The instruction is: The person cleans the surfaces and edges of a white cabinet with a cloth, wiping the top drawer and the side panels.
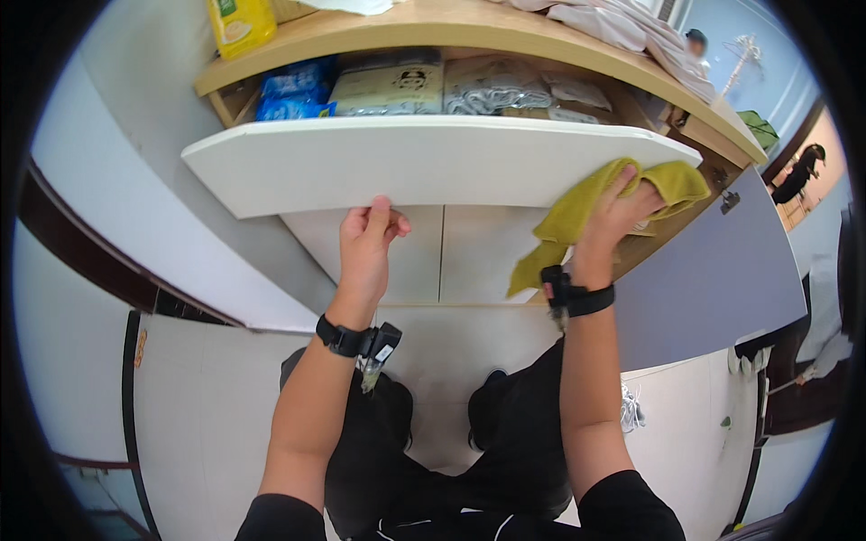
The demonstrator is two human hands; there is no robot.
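A white drawer front (433,162) stands pulled out before me. At its lower edge is my left hand (369,233), thumb on the outer face and the other fingers curled beneath; part of the forefinger is hidden by the panel. My right hand (619,209) presses a yellow-green cloth (575,209) against the panel's right end, and one corner of the cloth hangs down. Inside the open drawer lie blue plastic packs (294,91), a pale pack with a printed cartoon face (389,88) and clear-wrapped white items (497,88).
A wooden countertop (473,30) overhangs the drawer, with a yellow packet (241,27) and pale fabric (609,24) on it. At right a cabinet door (717,270) swings wide. White laces or cords (631,409) lie on the floor. Other people (798,174) are in the background.
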